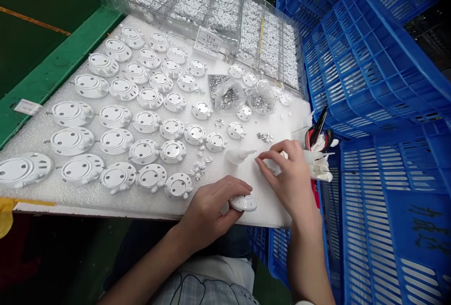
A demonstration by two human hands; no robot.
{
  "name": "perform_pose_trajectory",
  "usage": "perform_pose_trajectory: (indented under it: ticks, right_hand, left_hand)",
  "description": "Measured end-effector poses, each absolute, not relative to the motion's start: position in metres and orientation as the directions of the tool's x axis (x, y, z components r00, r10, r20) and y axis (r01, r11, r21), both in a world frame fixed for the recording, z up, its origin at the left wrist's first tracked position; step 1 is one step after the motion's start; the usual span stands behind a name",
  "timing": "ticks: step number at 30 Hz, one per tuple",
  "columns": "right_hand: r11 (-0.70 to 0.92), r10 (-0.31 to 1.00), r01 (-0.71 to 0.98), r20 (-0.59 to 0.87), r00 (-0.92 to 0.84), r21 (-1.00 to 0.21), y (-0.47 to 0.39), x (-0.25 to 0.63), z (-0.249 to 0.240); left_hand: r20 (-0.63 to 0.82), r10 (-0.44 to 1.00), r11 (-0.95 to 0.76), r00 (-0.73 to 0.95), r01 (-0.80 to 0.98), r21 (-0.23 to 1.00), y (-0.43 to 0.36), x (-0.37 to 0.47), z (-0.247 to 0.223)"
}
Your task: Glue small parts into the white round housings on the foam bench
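My left hand [214, 204] is closed on a white disc-shaped plastic part [244, 203], tilted at the front edge of the foam-covered table. To its right my right hand [289, 173] hovers with thumb and forefinger pinched together. Whatever is between those fingertips is too small to make out; a bit of white shows by the curled fingers. Just left of the pinch is a translucent white squeeze bottle [237, 156] with a thin nozzle pointing right. Small white pieces [199, 166] lie loose left of the bottle, and tiny metal pieces [264, 136] lie beyond the right hand.
Rows of white disc-shaped parts [146, 121] cover the table's left side. Clear bags of metal bits [229, 96] lie mid-table. Divided clear trays [197, 27] of white pieces line the back. Red-and-black handled pliers [319, 136] stand at right, beside stacked blue crates [366, 70].
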State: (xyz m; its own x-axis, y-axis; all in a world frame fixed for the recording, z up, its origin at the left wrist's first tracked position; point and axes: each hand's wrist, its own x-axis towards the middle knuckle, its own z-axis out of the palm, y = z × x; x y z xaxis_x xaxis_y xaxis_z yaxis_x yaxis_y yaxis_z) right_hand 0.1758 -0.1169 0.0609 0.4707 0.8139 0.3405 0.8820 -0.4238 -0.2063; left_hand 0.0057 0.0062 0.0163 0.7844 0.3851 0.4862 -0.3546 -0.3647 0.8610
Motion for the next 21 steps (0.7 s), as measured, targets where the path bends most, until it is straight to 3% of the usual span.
perform_pose_trajectory:
  ticks: [4, 10, 14, 21]
  right_hand:
    - [-0.369, 0.879, 0.922, 0.278, 0.386, -0.116, -0.123, 0.171, 0.061]
    - [-0.442, 0.789, 0.865, 0.355, 0.501, -0.239, -0.129, 0.171, 0.062]
    - [-0.501, 0.754, 0.821, 0.329, 0.569, -0.273, -0.123, 0.164, 0.059]
    - [-0.55, 0.758, 0.817, 0.307, 0.576, -0.173, -0.11, 0.158, 0.047]
  left_hand:
    - [0.482, 0.36, -0.394, 0.799, -0.338, 0.855, 0.006, 0.006, 0.017]
    - [0.512, 0.382, -0.416, 0.769, -0.351, 0.839, 0.005, 0.006, 0.016]
    - [0.517, 0.394, -0.427, 0.76, -0.347, 0.835, 0.003, 0.006, 0.014]
    - [0.517, 0.387, -0.436, 0.763, -0.343, 0.832, 0.001, 0.007, 0.012]
